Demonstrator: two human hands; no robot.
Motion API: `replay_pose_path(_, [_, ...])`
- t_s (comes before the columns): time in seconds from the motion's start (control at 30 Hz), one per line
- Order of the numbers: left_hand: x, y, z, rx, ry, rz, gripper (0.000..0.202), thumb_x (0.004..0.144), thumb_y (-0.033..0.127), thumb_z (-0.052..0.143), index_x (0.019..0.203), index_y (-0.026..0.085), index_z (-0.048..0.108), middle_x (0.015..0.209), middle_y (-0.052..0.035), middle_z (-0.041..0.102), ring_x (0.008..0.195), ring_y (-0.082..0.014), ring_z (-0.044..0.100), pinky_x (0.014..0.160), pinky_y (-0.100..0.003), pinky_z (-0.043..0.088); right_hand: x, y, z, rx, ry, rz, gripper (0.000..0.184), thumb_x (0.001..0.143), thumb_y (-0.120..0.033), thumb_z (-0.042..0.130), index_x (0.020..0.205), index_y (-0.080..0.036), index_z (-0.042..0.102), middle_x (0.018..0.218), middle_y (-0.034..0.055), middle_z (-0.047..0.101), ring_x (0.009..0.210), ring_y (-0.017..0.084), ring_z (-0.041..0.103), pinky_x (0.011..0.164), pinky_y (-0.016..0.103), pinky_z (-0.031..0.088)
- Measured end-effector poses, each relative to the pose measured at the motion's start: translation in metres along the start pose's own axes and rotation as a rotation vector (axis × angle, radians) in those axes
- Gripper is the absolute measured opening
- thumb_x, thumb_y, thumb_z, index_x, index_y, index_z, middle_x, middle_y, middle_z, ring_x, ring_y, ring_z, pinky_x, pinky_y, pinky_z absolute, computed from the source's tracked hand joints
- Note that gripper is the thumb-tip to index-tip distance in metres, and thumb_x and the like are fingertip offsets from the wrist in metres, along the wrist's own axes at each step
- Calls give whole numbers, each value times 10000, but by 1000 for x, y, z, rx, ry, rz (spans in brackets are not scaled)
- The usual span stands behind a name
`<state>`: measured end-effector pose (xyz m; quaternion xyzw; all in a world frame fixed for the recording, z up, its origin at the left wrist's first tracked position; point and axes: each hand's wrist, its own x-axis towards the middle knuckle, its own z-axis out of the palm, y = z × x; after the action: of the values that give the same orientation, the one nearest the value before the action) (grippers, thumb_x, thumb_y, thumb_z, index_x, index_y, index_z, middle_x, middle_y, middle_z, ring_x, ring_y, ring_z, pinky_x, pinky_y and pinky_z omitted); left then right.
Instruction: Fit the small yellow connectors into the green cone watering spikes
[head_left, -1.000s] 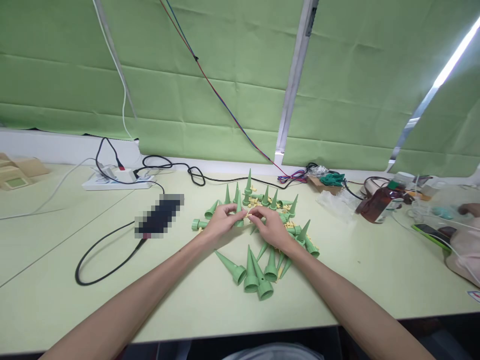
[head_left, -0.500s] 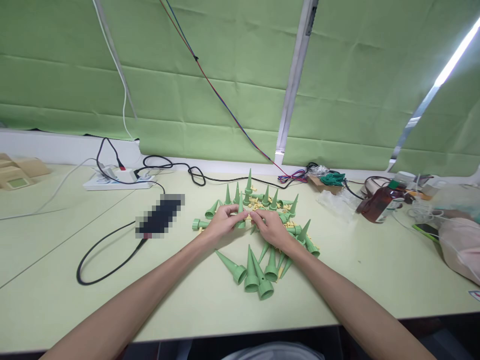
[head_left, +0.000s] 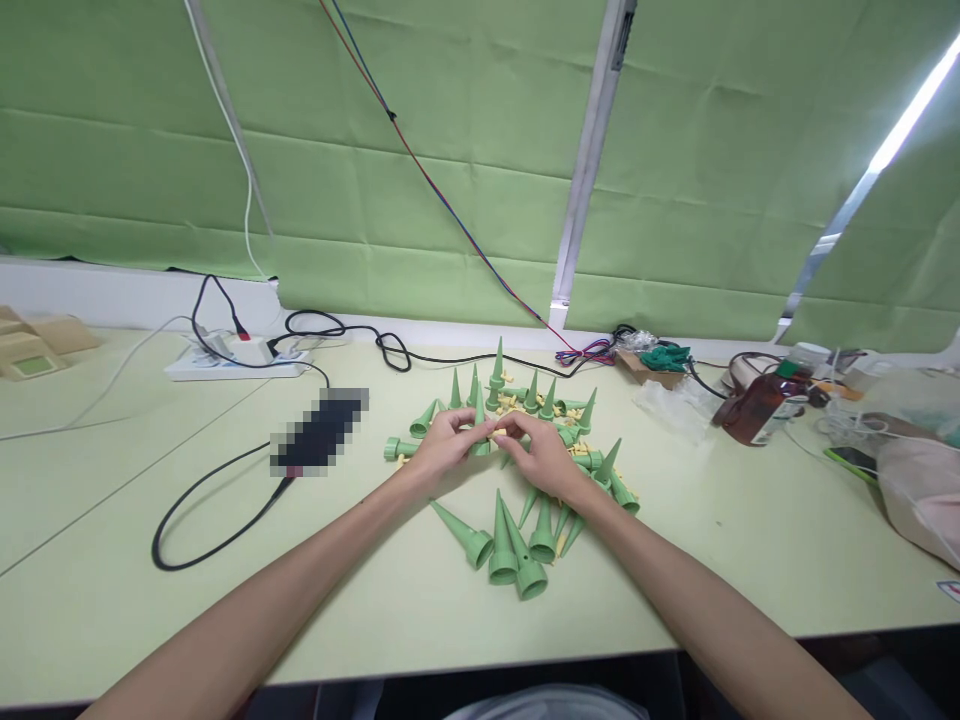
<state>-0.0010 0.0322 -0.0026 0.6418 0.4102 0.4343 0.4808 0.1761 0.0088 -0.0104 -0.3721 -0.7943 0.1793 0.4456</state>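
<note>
Both my hands meet over a heap of green plastic cones [head_left: 517, 545] and small yellow pieces [head_left: 513, 403] on the pale green table [head_left: 375, 590]. My left hand [head_left: 444, 445] is closed round a green cone [head_left: 480, 440] that stands up between its fingers. My right hand [head_left: 541, 455] pinches a small yellow piece at the cone's side, fingertips touching those of the left hand. Several cones stand upright behind the hands, others lie flat in front of them.
A black cable [head_left: 202, 520] runs to a blurred dark device [head_left: 319, 432] on the left, with a white power strip [head_left: 232, 360] behind. A brown bottle [head_left: 757, 412], a phone [head_left: 851, 458] and bags lie at the right. Green blinds hang behind.
My hands have stayed over the heap, the fingertips shifting slightly closer together. The other person's hand at the far right edge has gone from view.
</note>
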Motion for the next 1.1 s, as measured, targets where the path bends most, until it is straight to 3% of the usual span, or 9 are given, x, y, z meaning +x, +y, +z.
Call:
replay_pose_path(0.13, [0, -1, 0, -2, -6, 1, 405, 731, 517, 704, 631, 164, 534, 577, 54, 340, 458, -46, 272, 380, -200, 214, 0, 1, 1, -24, 1, 18, 144, 938, -259, 516, 876, -199, 632, 781, 13, 649, 699, 156, 570, 685, 263, 435])
replay_pose_path(0.43, [-2, 1, 2, -37, -40, -18, 390, 713, 526, 720, 720, 150, 615, 592, 40, 413, 450, -41, 277, 371, -200, 202, 1, 3, 2, -69, -14, 62, 449, 1004, -377, 386, 609, -196, 497, 575, -17, 548, 547, 127, 488, 592, 246, 370])
replay_pose_path(0.53, [-2, 2, 2, -44, -37, -14, 403, 707, 536, 722, 688, 154, 592, 578, 48, 392, 445, -40, 272, 370, -201, 205, 1, 3, 2, -69, 15, 84, 403, 999, -383, 400, 672, -195, 544, 608, -12, 578, 570, 133, 518, 607, 250, 387])
replay_pose_path(0.7, [0, -1, 1, -31, -5, 6, 438, 731, 529, 708, 620, 161, 498, 562, 61, 308, 444, -40, 267, 362, -190, 212, -1, 0, 0, -20, 47, 41, 159, 935, -338, 540, 992, -198, 590, 805, 17, 656, 727, 159, 597, 673, 251, 439])
replay_pose_path(0.9, [1, -5, 0, -27, -11, -1, 417, 760, 507, 698, 645, 155, 505, 567, 67, 302, 448, -35, 263, 368, -179, 212, 0, 2, 1, 13, 12, -1, 103, 936, -261, 520, 902, -189, 585, 819, 18, 641, 734, 149, 582, 704, 256, 437])
replay_pose_path(1.1, [0, -4, 1, -41, -35, -17, 390, 751, 508, 707, 691, 154, 555, 594, 61, 360, 444, -34, 269, 367, -186, 210, 1, 3, 2, -32, 0, 46, 349, 977, -334, 456, 660, -192, 498, 609, -24, 534, 576, 125, 482, 602, 249, 360])
